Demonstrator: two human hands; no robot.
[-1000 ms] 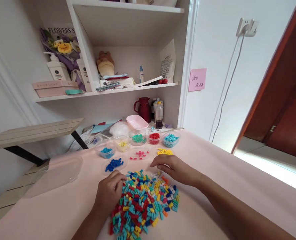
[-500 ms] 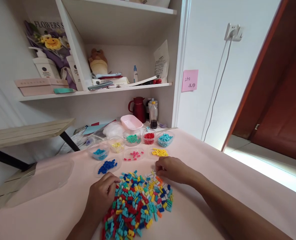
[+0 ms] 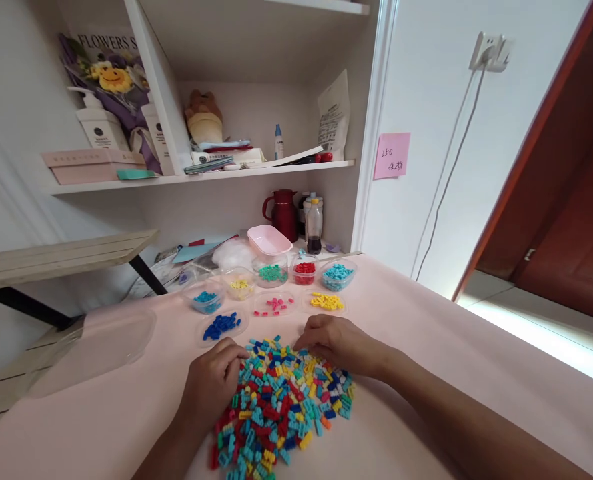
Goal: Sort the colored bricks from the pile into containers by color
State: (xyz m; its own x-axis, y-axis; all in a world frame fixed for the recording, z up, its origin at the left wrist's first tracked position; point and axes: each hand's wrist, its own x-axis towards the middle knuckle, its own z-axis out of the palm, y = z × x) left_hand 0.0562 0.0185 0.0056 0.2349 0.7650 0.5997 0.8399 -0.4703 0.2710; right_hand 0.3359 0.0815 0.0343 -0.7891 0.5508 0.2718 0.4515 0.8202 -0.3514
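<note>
A mixed pile of small toy building bricks (image 3: 276,407) in red, turquoise, blue, yellow and other colours lies on the pink-covered table. My left hand (image 3: 216,377) rests against the pile's left edge, fingers curled, with the thumb side toward the bricks; whatever they hold is hidden. Over the far right part of the pile is my right hand (image 3: 333,340), its fingers bent down together into the bricks. Its fingertips are partly hidden, so I cannot see a brick in them. Just beyond it sits a shallow clear tray of yellow bricks (image 3: 327,302).
Clear containers behind the pile hold dark blue bricks (image 3: 221,325), pink bricks (image 3: 276,305), blue bricks (image 3: 206,300), pale yellow bricks (image 3: 239,285), green bricks (image 3: 272,273), red bricks (image 3: 305,271) and turquoise bricks (image 3: 337,275). A clear lid (image 3: 96,347) lies left; a pink tub (image 3: 269,241) stands behind.
My right hand has moved left and slightly nearer, from the pile's far right edge to over its bricks. My left hand stays at the left edge. The whole view has shifted slightly.
</note>
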